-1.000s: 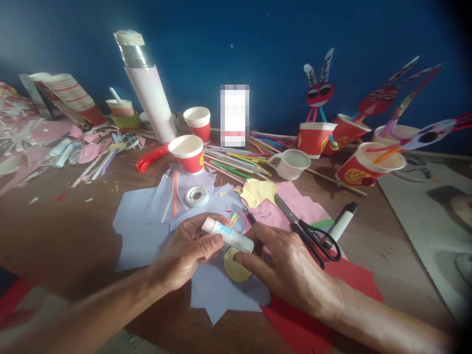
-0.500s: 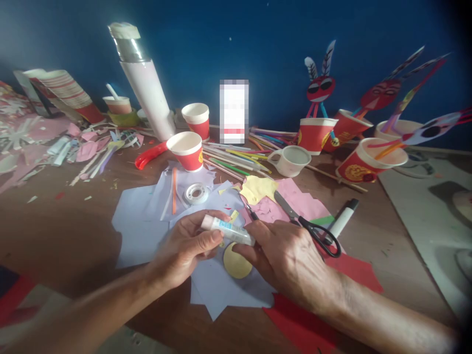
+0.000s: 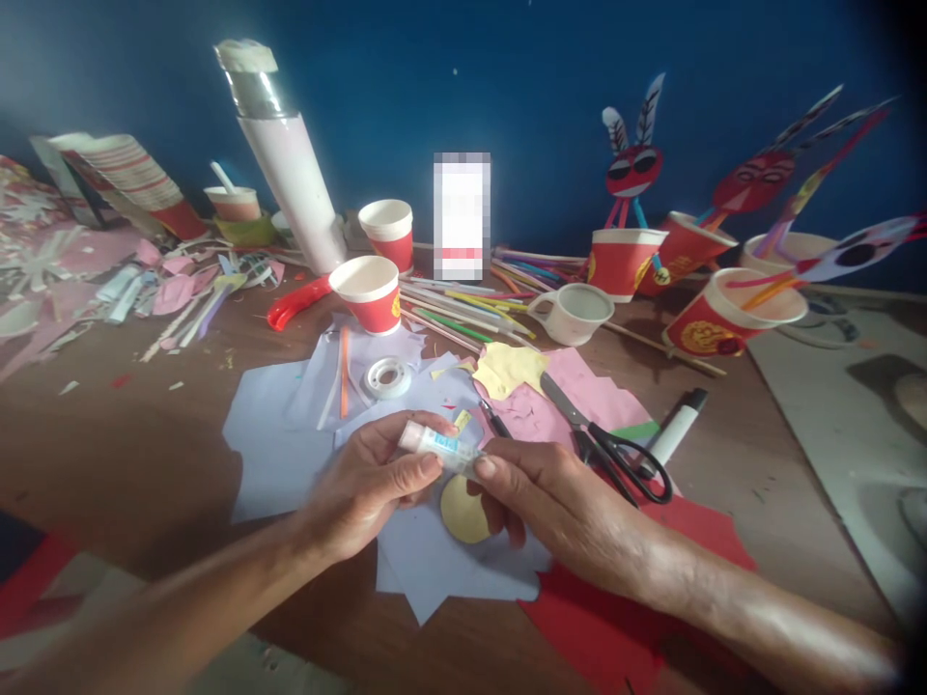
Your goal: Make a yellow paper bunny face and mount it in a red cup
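A white glue stick lies nearly level between my two hands, above the paper. My left hand pinches its left end and middle between thumb and fingers. The thumb and fingers of my right hand close on its right end, which they partly hide. Just under the stick is a pale yellow paper disc, part of it behind my right fingers. It rests on light blue paper. Black-handled scissors lie beyond my right hand, over pink paper.
Behind the paper stand red paper cups, a white mug and a tall white flask. Several coloured sticks lie between them. A white tape ring, a marker and red paper surround my hands.
My right hand has turned over at the stick's right end, its thumb now on top and its fingers curled below. My left hand keeps its grip.
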{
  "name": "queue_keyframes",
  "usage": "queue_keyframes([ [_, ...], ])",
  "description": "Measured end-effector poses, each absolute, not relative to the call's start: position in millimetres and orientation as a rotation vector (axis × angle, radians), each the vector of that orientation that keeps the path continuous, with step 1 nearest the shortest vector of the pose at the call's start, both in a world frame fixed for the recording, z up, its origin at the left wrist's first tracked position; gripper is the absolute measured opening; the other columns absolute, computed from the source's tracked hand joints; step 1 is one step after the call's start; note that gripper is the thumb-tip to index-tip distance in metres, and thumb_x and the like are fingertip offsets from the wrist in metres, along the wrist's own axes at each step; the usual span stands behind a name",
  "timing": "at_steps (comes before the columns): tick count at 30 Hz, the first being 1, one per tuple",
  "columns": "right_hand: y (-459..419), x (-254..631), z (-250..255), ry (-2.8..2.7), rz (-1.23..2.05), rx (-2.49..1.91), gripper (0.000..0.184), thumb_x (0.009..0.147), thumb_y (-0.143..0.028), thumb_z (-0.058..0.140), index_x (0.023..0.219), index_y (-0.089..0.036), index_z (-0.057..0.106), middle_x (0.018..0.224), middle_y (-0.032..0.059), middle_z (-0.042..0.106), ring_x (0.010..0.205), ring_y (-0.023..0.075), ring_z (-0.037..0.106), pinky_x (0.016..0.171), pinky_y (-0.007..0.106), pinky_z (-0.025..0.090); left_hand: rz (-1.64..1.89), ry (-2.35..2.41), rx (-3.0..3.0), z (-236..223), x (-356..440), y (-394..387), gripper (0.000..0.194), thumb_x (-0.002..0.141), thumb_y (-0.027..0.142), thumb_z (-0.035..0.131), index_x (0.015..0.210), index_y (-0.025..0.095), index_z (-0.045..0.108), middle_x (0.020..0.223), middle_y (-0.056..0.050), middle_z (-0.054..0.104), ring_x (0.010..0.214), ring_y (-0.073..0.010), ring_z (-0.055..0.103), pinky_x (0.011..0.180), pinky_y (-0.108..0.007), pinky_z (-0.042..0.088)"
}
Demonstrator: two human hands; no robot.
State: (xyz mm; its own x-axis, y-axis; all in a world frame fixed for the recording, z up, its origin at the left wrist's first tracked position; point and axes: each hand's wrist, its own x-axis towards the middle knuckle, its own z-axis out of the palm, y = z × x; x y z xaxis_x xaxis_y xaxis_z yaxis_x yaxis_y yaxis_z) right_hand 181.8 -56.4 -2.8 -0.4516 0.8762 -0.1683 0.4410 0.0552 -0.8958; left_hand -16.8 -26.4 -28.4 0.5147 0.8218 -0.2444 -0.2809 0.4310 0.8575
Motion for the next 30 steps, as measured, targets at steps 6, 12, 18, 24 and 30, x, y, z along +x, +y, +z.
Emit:
queue_keyframes([
  [6, -58, 179, -18, -2.222, 0.097, -1.318, 0.037, 0.096, -0.04, 0.042, 0.077, -0.013, 0.058, 0.055, 0.0009, 0.055, 0.046, 0.0154, 0.053, 0.045, 0.027, 0.032, 0.789, 0.756, 0.841, -33, -17, -26, 0.022, 0.075, 0.031, 0.074, 0.093, 0.02, 0.068, 0.051, 0.007, 0.04, 0.047, -0.0054, 0.033, 0.046, -0.02, 0.024],
  [12, -58, 181, -19, -2.125, 0.309, -1.311, 0.031, 0.09, -0.044, 0.053, 0.085, -0.013, 0.056, 0.065, 0.0012, 0.06, 0.051, 0.0139, 0.056, 0.049, 0.025, 0.039, 0.76, 0.697, 0.809, -32, -17, -24, 0.021, 0.075, 0.031, 0.074, 0.092, 0.02, 0.068, 0.055, 0.006, 0.042, 0.048, -0.0056, 0.035, 0.046, -0.02, 0.024],
  [18, -57, 178, -12, -1.905, 1.154, -1.357, 0.029, 0.096, -0.039, 0.04, 0.084, -0.018, 0.056, 0.059, -0.0036, 0.056, 0.051, 0.0105, 0.053, 0.047, 0.021, 0.038, 0.713, 0.681, 0.816, -33, -16, -26, 0.019, 0.078, 0.029, 0.071, 0.094, 0.023, 0.067, 0.053, 0.007, 0.039, 0.046, -0.0046, 0.032, 0.045, -0.019, 0.022],
  [24, -50, 186, -18, -1.74, 0.992, -1.502, 0.012, 0.085, -0.027, 0.058, 0.093, -0.021, 0.065, 0.058, -0.0058, 0.055, 0.052, 0.0097, 0.05, 0.049, 0.02, 0.037, 0.698, 0.716, 0.772, -31, -19, -22, 0.027, 0.079, 0.032, 0.069, 0.102, 0.018, 0.066, 0.069, 0.002, 0.05, 0.051, -0.0037, 0.039, 0.044, -0.016, 0.026],
  [30, -46, 192, -20, -1.806, 0.78, -1.482, 0.018, 0.085, -0.029, 0.06, 0.099, -0.021, 0.066, 0.062, -0.0043, 0.06, 0.052, 0.01, 0.052, 0.05, 0.021, 0.039, 0.847, 0.787, 0.483, -27, -19, -12, 0.024, 0.088, 0.023, 0.052, 0.099, 0.01, 0.069, 0.082, -0.006, 0.06, 0.075, -0.0153, 0.059, 0.053, -0.021, 0.046],
])
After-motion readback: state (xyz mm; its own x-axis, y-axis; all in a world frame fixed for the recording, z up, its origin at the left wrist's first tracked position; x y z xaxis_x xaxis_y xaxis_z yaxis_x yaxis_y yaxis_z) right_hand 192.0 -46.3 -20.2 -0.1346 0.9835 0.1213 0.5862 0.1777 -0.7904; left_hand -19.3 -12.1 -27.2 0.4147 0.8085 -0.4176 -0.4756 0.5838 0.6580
